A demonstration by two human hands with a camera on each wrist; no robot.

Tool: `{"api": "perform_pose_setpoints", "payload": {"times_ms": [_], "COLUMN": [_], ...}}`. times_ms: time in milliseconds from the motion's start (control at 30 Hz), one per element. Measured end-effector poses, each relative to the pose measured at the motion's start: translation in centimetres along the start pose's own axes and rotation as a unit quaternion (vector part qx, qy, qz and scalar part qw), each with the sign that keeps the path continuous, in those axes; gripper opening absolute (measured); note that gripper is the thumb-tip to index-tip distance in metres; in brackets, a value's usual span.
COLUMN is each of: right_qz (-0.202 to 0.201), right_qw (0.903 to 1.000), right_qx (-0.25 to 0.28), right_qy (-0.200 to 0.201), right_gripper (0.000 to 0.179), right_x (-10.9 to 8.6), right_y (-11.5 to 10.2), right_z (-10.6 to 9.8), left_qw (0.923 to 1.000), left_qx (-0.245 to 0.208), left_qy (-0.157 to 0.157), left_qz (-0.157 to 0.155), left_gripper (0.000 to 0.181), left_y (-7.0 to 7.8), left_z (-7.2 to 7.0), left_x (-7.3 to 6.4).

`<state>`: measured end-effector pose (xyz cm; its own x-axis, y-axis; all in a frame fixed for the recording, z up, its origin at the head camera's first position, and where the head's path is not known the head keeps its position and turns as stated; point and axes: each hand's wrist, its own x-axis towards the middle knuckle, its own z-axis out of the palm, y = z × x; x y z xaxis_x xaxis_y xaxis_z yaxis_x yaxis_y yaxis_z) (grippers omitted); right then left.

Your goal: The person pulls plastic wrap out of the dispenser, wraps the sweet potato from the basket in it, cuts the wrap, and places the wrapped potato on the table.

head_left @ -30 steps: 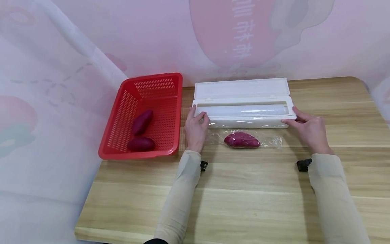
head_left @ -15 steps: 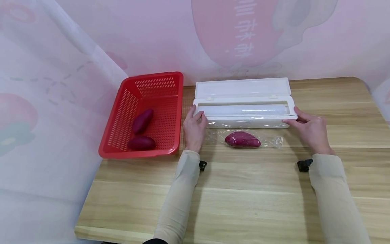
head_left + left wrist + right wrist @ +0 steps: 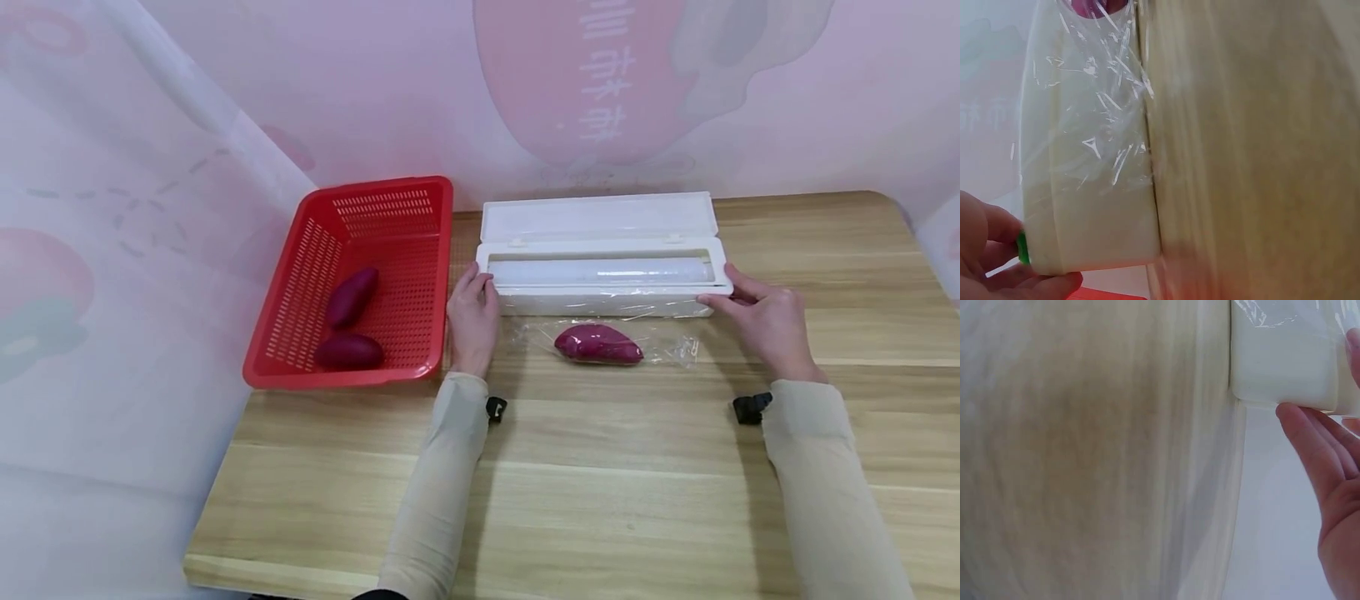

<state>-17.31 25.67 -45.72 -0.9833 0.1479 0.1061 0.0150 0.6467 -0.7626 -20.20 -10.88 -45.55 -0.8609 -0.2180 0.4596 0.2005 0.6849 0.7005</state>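
Note:
A white cling film dispenser (image 3: 600,300) lies along the back of the table with its lid raised and a film roll (image 3: 600,271) inside. My left hand (image 3: 474,329) grips the dispenser's left end. In the left wrist view, its fingers touch a small green slider (image 3: 1023,248) at the corner. My right hand (image 3: 774,329) holds the right end between thumb and fingers. Clear film (image 3: 1094,134) drapes over the dispenser's front. Right before it lies a purple sweet potato (image 3: 598,343) wrapped in film, the loose ends spread to both sides.
A red plastic basket (image 3: 444,283) stands to the left, close beside my left hand. Inside it are two bare sweet potatoes (image 3: 350,352). A printed curtain-like backdrop (image 3: 375,92) rises behind the wooden table (image 3: 600,500).
My left hand has shifted slightly left, its inner fingers drawing toward the dispenser's left end. My right hand, the dispenser and the wrapped sweet potato stay nearly in place.

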Motion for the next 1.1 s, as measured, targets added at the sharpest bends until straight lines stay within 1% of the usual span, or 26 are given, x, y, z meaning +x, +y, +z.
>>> {"api": "perform_pose_setpoints", "payload": {"times_ms": [167, 267, 333, 433, 500, 600, 667, 733, 833, 900, 1000, 1100], "right_qz": [-0.016, -0.029, -0.033, -0.042, -0.05, -0.061, -0.067, -0.081, -0.118, -0.142, -0.166, -0.186], "right_qw": [0.9998, 0.9995, 0.9992, 0.9986, 0.9979, 0.9971, 0.9965, 0.9956, 0.9918, 0.9883, 0.9841, 0.9801], "right_qx": [-0.007, -0.004, -0.012, -0.027, -0.038, -0.045, -0.049, -0.046, -0.042, -0.035, -0.027, -0.023], "right_qy": [-0.008, -0.013, -0.017, -0.02, -0.018, -0.013, -0.009, 0.001, 0.024, 0.042, 0.057, 0.065], "right_gripper": [0.067, 0.068, 0.069, 0.069, 0.068, 0.067, 0.065, 0.061, 0.052, 0.045, 0.037, 0.031], "right_x": [-0.2, -0.3, -0.3, -0.4, -0.4, -0.5, -0.6, -0.6, -0.7, -0.8, -1.0, -1.2], "right_y": [0.0, 0.0, 0.0, -0.1, -0.2, -0.3, -0.4, -0.5, -0.6, -0.7, -0.9, -1.1], "right_z": [-0.1, -0.2, -0.3, -0.4, -0.4, -0.5, -0.4, -0.3, -0.1, 0.1, 0.3, 0.4], "left_qw": [0.999, 0.9975, 0.996, 0.9939, 0.9932, 0.9933, 0.993, 0.9916, 0.9871, 0.9848, 0.9837, 0.985], "left_qx": [0.005, 0.002, 0.002, 0.008, 0.005, 0.005, 0.013, 0.032, 0.069, 0.086, 0.099, 0.096], "left_qy": [-0.041, -0.069, -0.087, -0.107, -0.111, -0.102, -0.098, -0.102, -0.117, -0.118, -0.108, -0.099], "left_qz": [0.016, 0.016, 0.016, 0.026, 0.035, 0.054, 0.064, 0.073, 0.086, 0.095, 0.104, 0.104], "left_gripper": [0.023, 0.025, 0.028, 0.035, 0.035, 0.03, 0.028, 0.031, 0.039, 0.039, 0.03, 0.018], "left_y": [-0.2, -0.2, -0.1, -0.1, 0.0, 0.0, 0.1, 0.2, 0.3, 0.3, 0.4, 0.6], "left_z": [-0.5, -0.9, -1.2, -1.5, -1.6, -1.7, -1.7, -1.7, -1.8, -1.8, -1.7, -1.7], "left_x": [-0.3, -0.4, -0.5, -0.8, -1.0, -1.2, -1.4, -1.5, -1.8, -2.0, -2.2, -2.4]}}
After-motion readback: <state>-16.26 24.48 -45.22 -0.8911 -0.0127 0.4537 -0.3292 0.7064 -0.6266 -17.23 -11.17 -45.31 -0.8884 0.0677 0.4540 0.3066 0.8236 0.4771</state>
